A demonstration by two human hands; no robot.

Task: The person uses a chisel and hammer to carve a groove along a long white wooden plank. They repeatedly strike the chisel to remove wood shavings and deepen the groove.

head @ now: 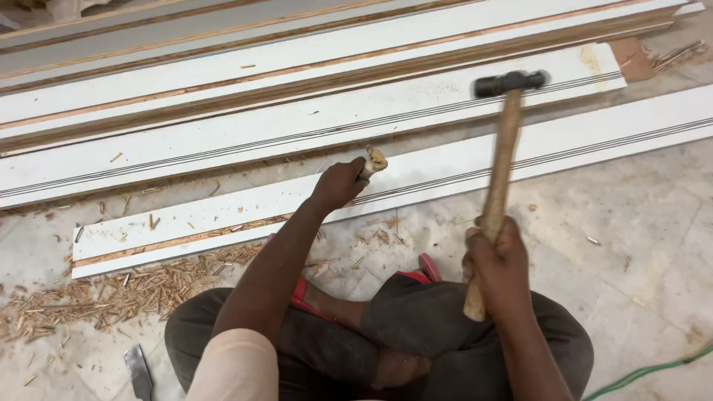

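Observation:
My left hand (338,182) grips a chisel with a worn wooden handle (373,161), held upright against a long white grooved board (460,167) lying on the floor. My right hand (496,256) holds a hammer by its wooden handle (501,171); its black head (509,82) is raised above and to the right of the chisel. The board's near edge to the left is cut away, showing bare wood (186,239). I sit cross-legged in dark trousers right behind the board.
Several more white boards (297,126) and wood strips lie side by side beyond. Wood chips and splinters (111,293) litter the stone floor at left. A flat metal blade (138,371) lies by my left knee. A green cable (646,371) runs at bottom right.

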